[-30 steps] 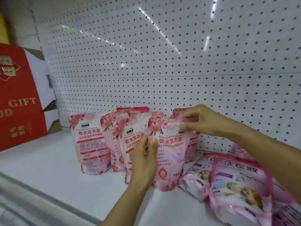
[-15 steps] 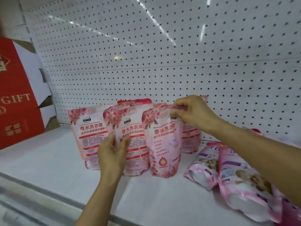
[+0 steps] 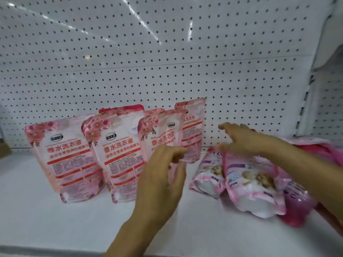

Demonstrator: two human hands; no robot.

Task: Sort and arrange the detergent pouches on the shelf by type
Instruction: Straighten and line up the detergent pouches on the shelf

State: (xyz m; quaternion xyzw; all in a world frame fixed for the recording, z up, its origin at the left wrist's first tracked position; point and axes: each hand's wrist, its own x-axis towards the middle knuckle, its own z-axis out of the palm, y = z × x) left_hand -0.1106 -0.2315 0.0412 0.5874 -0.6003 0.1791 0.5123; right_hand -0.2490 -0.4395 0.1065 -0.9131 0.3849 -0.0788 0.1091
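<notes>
Here, three floral pink detergent pouches [image 3: 118,156] stand upright in a row on the white shelf [image 3: 55,223], with a fourth [image 3: 193,125] and a red-topped one [image 3: 121,110] upright behind them against the pegboard back panel [image 3: 167,52]. I see my left hand [image 3: 161,180] raised in front of the right-most front pouch [image 3: 161,134], fingers loosely spread and curled, holding nothing; whether the fingertips touch the pouch I cannot tell. My right hand [image 3: 243,140] hovers open, fingers spread, blurred, just above two puppy-print pouches [image 3: 248,180] lying flat to the right. More pink pouches [image 3: 319,151] lie heaped behind my right forearm, at the shelf's far right.
</notes>
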